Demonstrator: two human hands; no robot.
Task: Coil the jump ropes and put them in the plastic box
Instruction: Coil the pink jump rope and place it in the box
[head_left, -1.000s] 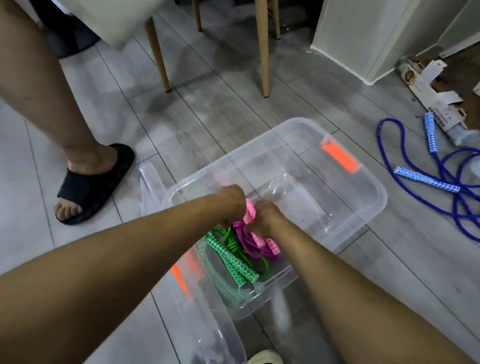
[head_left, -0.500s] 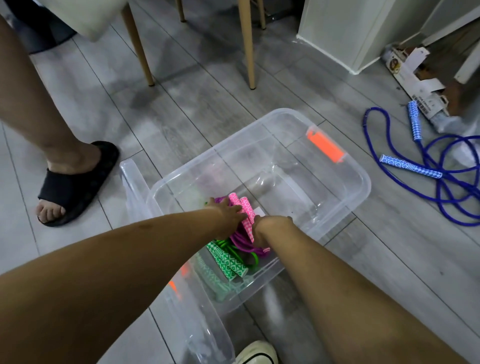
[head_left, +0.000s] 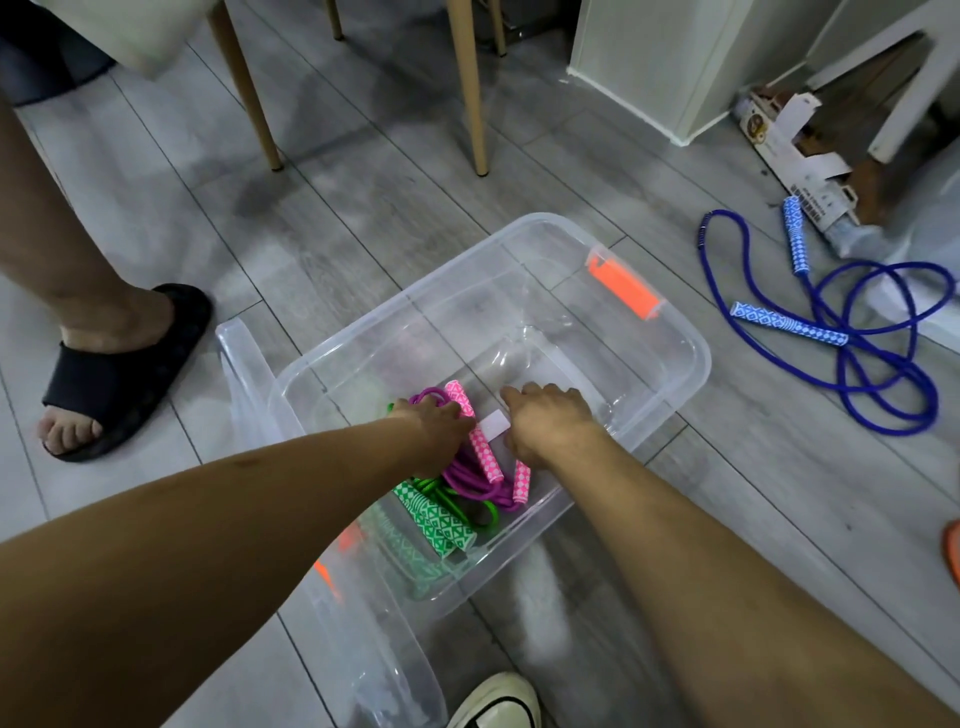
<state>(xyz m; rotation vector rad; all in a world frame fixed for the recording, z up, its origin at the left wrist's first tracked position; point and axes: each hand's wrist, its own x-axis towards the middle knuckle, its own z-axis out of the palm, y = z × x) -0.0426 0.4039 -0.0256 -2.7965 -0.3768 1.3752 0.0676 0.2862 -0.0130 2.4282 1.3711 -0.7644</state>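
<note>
In the head view, a clear plastic box (head_left: 675, 332) is seen on the grey plank floor (head_left: 363, 218), with its lid (head_left: 244, 374) propped against the near-left side. Two coiled jump ropes are lodged in the near-left corner: the green rope (head_left: 441, 519) underneath and the pink rope (head_left: 480, 447) laid over it, probably packed tight so that room is left for a third. The left hand (head_left: 436, 431) is laid over the pink coil, apparently pressing it down; whether its fingers are curled round the cord cannot be told. The right hand (head_left: 548, 421) is held just beside the pink handles with its fingers loosely spread, and nothing is gripped by it. The far half of the box is unoccupied. A blue rope (head_left: 852, 364) lies uncoiled on the floor, well apart to the right of the box; open floor lies between them. A bystander's sandalled foot (head_left: 119, 374) is planted to the left, near the lid.
</note>
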